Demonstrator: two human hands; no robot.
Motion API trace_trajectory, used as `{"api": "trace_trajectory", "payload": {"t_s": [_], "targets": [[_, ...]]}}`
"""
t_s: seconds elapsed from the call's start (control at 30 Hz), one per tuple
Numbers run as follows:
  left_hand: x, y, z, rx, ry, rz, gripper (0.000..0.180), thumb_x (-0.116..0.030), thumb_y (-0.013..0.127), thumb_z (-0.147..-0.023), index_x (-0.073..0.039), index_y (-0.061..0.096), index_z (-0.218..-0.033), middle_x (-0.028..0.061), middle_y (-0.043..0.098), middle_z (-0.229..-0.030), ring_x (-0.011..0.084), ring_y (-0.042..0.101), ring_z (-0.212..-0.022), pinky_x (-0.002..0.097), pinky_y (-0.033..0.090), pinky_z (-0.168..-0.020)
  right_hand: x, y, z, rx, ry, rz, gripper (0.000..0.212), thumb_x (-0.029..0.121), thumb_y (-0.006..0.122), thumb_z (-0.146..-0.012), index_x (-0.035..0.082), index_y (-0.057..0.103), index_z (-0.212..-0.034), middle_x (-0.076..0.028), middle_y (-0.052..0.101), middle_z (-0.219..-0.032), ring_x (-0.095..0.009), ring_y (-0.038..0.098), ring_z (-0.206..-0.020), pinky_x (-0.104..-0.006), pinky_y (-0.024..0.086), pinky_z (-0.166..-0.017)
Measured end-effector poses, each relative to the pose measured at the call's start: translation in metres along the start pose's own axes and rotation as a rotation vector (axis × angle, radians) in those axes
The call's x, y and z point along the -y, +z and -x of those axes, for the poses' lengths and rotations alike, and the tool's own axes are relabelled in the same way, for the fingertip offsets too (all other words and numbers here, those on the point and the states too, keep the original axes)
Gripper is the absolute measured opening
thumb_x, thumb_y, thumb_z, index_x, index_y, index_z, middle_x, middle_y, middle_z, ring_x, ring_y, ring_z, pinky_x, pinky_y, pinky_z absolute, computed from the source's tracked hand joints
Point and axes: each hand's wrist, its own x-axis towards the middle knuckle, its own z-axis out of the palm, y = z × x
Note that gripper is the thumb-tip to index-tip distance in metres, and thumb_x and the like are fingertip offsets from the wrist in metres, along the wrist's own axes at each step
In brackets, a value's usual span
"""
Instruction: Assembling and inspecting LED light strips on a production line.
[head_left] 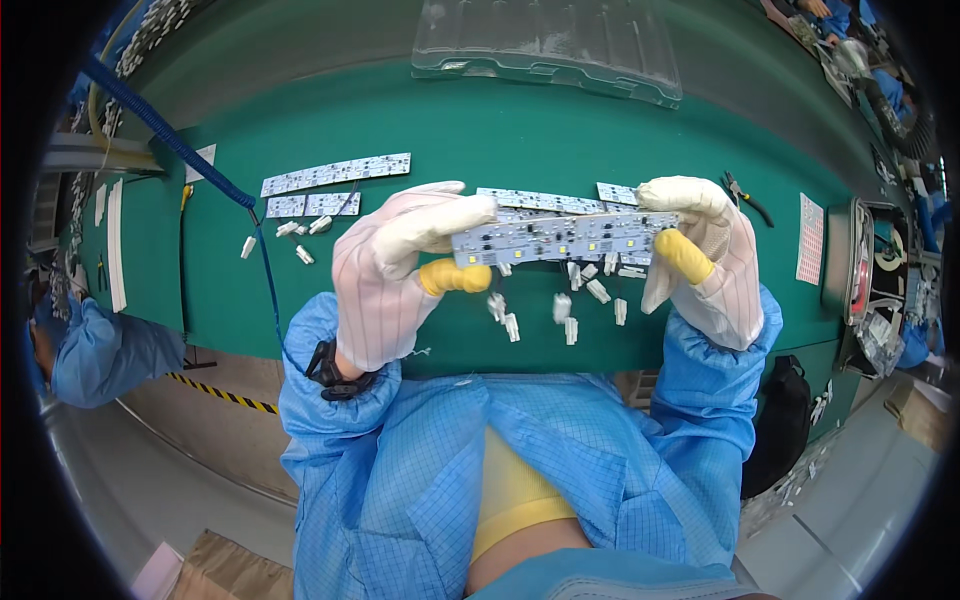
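A long white LED circuit board (565, 238), with small yellow LEDs along its lower edge, is held up level between my two gloved hands. The left end is pinched between the thumb and fingers of my left hand (385, 265). At the other end, my right hand (715, 265) grips it the same way. Yellow covers sit on both thumbs. Beneath and behind the board lie more circuit boards (540, 200), partly hidden by it. White plug connectors (597, 290) on leads are scattered below it, and some look blurred.
More LED boards (335, 174) lie to the left on the green mat (450, 130), beside loose white connectors. A clear plastic tray (545, 45) is at the back. Pliers (748, 198) and a label sheet (811, 238) lie right. A blue coiled cord (165, 130) hangs at left.
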Motion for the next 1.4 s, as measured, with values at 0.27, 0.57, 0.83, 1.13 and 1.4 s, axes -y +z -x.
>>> {"api": "trace_trajectory", "payload": {"t_s": [0.27, 0.57, 0.83, 1.13, 1.4], "targets": [[0.003, -0.001, 0.004, -0.051, -0.098, 0.089, 0.04, -0.032, 0.069, -0.079, 0.001, 0.066, -0.102, 0.0135, 0.066, -0.103, 0.0265, 0.062, -0.1, 0.0353, 0.047, -0.091, 0.015, 0.007, 0.001, 0.075, 0.059, 0.071, 0.03, 0.001, 0.056, -0.083, -0.004, 0.055, -0.113, -0.013, 0.065, -0.088, -0.01, 0.058, -0.052, -0.0187, 0.046, -0.041], [0.002, 0.003, 0.006, -0.102, -0.249, 0.269, 0.047, -0.028, 0.064, -0.086, 0.007, 0.057, -0.116, 0.0177, 0.065, -0.105, 0.0223, 0.062, -0.1, 0.0325, 0.046, -0.09, 0.011, 0.006, 0.0, 0.222, -0.015, -0.029, 0.039, 0.009, 0.062, -0.083, -0.005, 0.051, -0.118, -0.019, 0.062, -0.104, -0.013, 0.061, -0.057, -0.018, 0.048, -0.042], [0.007, -0.002, 0.004, -0.062, -0.333, 0.293, 0.055, -0.036, 0.067, -0.084, 0.006, 0.056, -0.118, 0.0192, 0.064, -0.109, 0.0221, 0.061, -0.102, 0.0314, 0.045, -0.092, 0.009, 0.008, -0.001, 0.243, 0.014, -0.127, 0.047, 0.022, 0.067, -0.084, -0.006, 0.051, -0.118, -0.017, 0.064, -0.096, -0.013, 0.064, -0.065, -0.0193, 0.05, -0.043], [-0.006, 0.005, 0.006, -0.135, -0.204, 0.222, 0.035, -0.009, 0.067, -0.076, 0.008, 0.062, -0.107, 0.0163, 0.067, -0.1, 0.0236, 0.061, -0.101, 0.0378, 0.042, -0.099, 0.004, -0.003, -0.005, 0.146, 0.031, 0.058, 0.039, 0.012, 0.061, -0.085, -0.006, 0.05, -0.117, -0.019, 0.06, -0.109, -0.012, 0.06, -0.055, -0.0187, 0.047, -0.041], [-0.006, 0.002, 0.001, -0.126, -0.205, 0.13, 0.036, -0.014, 0.067, -0.082, 0.003, 0.061, -0.113, 0.012, 0.067, -0.1, 0.0167, 0.063, -0.092, 0.0281, 0.048, -0.083, 0.003, 0.001, -0.001, 0.134, -0.045, 0.152, 0.041, 0.015, 0.063, -0.084, -0.005, 0.051, -0.117, -0.018, 0.059, -0.111, -0.018, 0.064, -0.084, -0.0243, 0.054, -0.067]]}}
